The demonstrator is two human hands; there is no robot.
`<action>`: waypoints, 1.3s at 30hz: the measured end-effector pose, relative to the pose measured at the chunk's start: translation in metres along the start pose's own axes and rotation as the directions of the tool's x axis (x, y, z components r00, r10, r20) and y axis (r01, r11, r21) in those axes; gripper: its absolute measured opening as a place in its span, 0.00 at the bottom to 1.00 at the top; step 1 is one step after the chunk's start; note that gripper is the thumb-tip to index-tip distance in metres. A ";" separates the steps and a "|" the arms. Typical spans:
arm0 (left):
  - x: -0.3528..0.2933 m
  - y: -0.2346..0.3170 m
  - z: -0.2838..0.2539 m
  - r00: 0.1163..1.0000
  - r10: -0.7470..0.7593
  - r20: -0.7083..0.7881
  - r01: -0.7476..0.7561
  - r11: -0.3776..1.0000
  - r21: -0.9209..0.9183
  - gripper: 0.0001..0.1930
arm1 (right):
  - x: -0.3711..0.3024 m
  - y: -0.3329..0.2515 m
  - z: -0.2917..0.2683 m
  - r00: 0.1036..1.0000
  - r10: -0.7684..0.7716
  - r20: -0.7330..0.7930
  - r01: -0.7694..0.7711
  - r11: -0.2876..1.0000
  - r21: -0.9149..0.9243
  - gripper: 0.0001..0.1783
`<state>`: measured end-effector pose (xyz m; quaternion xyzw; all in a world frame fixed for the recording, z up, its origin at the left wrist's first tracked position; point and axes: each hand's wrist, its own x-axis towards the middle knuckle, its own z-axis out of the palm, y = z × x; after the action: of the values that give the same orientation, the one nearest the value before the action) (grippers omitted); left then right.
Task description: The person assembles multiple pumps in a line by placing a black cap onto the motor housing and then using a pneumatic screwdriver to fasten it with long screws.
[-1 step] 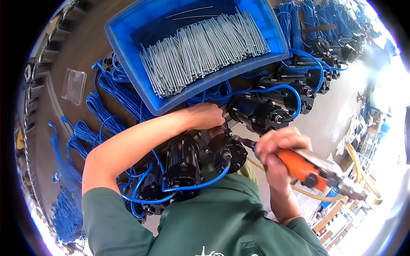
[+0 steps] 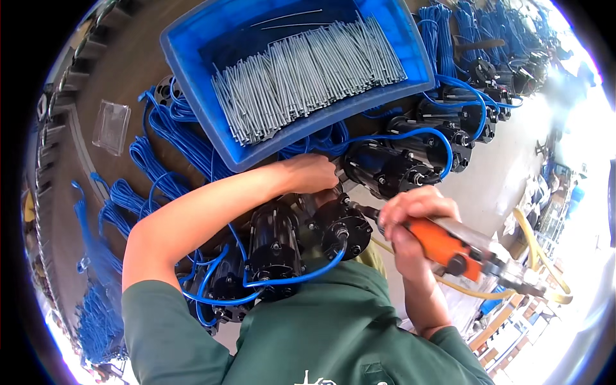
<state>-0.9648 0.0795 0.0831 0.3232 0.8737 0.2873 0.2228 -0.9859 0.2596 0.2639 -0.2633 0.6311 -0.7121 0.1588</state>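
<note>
One black cylinder (image 2: 327, 224) is being worked on, its flanged end facing the person's body, with neighbouring cylinders (image 2: 276, 239) close on both sides. The right hand's fingers are wrapped around an orange power tool (image 2: 443, 247), whose tip reaches the flange's edge, seemingly at a fastener. The left hand (image 2: 312, 173) curls at the cylinder's far end; whether its fingers are clamped on something, I cannot tell. Fasteners already sit on this flange and a blue cable (image 2: 314, 274) is fitted, so assembly looks well advanced, with tightening apparently underway. How many fasteners remain loose does not show; plenty of metal rods (image 2: 308, 77) still fill the blue bin (image 2: 333, 120)
</note>
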 end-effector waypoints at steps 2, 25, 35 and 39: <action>-0.003 0.002 -0.002 0.999 0.016 -0.029 -0.015 1.000 0.006 0.07 | 0.002 0.014 -0.003 0.988 -0.067 0.142 0.091 0.982 -0.167 0.15; -0.085 0.004 0.101 0.851 -0.149 -0.504 0.071 0.983 -0.171 0.08 | -0.029 -0.056 0.029 0.967 -0.202 0.153 0.213 0.975 -0.057 0.14; -0.084 0.003 0.109 0.785 -0.163 -0.597 0.052 0.979 -0.198 0.08 | -0.037 -0.008 0.053 0.881 -0.232 0.412 0.278 0.959 -0.056 0.15; -0.084 0.001 0.115 0.752 -0.142 -0.644 0.031 0.983 -0.181 0.08 | -0.027 0.001 0.067 0.829 -0.249 0.501 0.354 0.927 -0.126 0.12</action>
<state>-0.8402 0.0633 0.0166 0.1429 0.8846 0.4400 -0.0583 -0.9255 0.2200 0.2622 -0.5422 0.5953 -0.5696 0.1649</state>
